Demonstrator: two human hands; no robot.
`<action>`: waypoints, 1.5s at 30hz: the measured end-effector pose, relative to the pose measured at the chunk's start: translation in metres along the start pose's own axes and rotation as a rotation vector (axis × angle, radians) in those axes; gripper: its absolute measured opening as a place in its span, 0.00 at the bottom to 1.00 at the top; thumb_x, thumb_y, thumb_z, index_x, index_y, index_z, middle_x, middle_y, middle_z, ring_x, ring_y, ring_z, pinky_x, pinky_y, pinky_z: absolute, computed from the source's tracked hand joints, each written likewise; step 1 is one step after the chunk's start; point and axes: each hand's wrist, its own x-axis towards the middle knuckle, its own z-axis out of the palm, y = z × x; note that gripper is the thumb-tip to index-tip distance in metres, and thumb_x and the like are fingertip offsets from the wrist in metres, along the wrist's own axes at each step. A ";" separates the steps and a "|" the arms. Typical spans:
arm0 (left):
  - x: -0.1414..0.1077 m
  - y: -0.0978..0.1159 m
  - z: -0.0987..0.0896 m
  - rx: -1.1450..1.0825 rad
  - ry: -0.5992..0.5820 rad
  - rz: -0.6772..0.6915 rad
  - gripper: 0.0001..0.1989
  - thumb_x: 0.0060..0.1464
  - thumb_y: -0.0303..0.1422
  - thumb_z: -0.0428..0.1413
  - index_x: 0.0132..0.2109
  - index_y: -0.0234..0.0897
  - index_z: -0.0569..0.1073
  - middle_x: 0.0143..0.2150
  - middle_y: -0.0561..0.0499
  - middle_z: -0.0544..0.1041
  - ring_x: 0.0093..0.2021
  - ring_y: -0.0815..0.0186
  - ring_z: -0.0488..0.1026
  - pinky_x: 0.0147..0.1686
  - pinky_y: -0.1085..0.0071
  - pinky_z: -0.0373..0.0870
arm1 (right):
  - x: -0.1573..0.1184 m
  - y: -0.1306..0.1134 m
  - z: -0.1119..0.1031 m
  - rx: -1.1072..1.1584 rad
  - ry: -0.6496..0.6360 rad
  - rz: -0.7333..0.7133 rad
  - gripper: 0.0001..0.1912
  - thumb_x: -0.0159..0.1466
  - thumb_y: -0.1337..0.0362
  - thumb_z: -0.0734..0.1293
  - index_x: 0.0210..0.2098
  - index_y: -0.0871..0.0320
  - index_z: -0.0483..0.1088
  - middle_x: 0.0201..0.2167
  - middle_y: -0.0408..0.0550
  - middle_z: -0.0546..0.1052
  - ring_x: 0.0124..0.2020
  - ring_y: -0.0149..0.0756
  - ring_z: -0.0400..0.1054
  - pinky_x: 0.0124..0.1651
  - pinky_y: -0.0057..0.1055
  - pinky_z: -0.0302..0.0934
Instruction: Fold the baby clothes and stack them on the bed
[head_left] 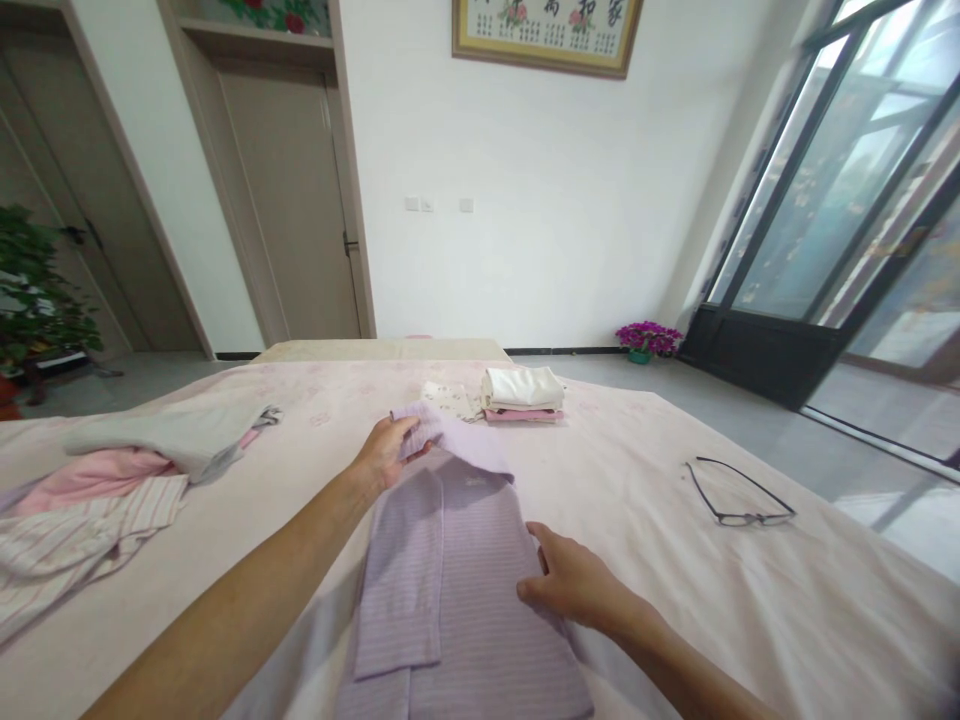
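Note:
A lilac striped long-sleeved shirt (487, 590) lies in front of me on the pale pink sheet (637, 460), one sleeve laid lengthwise over its body. My left hand (391, 448) grips its far end between thumb and fingers, with that edge lifted and turned over. At the shirt's right edge is my right hand (574, 575), thumb and fingers apart, the thumb resting on or just over the cloth. Beyond the lifted end sits a neat stack of folded clothes (523, 390), white on top and pink below, beside a small patterned white cloth (450, 400).
Loose clothes (150, 460) in grey, pink and stripes lie heaped at the left. Black-framed glasses (742, 518) rest on the sheet at the right. Past the sheet's far edge stand a pot of purple flowers (649, 340) and a dark-framed glass door (795, 250).

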 end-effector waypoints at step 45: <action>-0.083 0.023 -0.003 1.292 -0.292 0.699 0.18 0.54 0.27 0.52 0.51 0.44 0.76 0.49 0.51 0.78 0.49 0.60 0.73 0.50 0.67 0.67 | 0.141 -0.026 -0.019 0.742 0.109 -0.088 0.18 0.65 0.59 0.58 0.50 0.59 0.70 0.46 0.53 0.77 0.38 0.35 0.73 0.36 0.29 0.66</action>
